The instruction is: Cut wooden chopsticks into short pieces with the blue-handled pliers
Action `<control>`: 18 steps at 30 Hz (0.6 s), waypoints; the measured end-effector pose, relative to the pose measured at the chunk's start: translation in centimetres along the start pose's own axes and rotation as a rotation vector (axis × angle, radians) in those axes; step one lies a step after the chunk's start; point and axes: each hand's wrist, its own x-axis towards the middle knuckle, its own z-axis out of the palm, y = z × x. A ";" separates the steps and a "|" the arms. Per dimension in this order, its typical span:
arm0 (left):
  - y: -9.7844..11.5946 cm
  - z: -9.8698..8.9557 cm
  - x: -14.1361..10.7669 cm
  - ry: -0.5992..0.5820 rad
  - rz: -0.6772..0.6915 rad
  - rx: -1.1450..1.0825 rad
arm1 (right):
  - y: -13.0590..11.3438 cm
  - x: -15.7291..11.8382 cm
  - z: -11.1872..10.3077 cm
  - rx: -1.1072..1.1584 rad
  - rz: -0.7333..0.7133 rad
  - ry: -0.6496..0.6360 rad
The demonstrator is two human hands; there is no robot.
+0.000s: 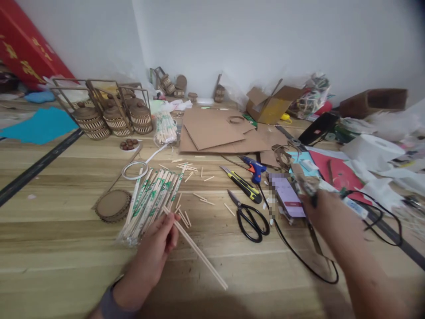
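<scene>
A pair of wooden chopsticks [201, 254] is pinched in my left hand [158, 241], slanting down to the right. Just beyond that hand lies a bundle of wrapped chopsticks [151, 199] with green print. My right hand [327, 212] reaches over the right side of the table, beside a phone [286, 195]; its fingers are blurred and I cannot make out what they hold. Black-handled scissors [250, 219], a yellow and black utility knife [244, 186] and a blue glue gun [255, 169] lie between the hands. Several short stick pieces [186, 167] are scattered near the bundle.
Small lidded baskets [114, 117] with tall handles stand at the back left. A round cardboard piece [113, 205] lies at left. Cardboard sheets [215, 128] cover the back middle. A black cable [292, 252] loops at right, near a paper roll [373, 148].
</scene>
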 end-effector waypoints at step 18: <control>-0.4 1.0 -0.6 -0.011 0.149 0.161 | -14.2 -7.0 5.2 0.432 -0.414 -0.643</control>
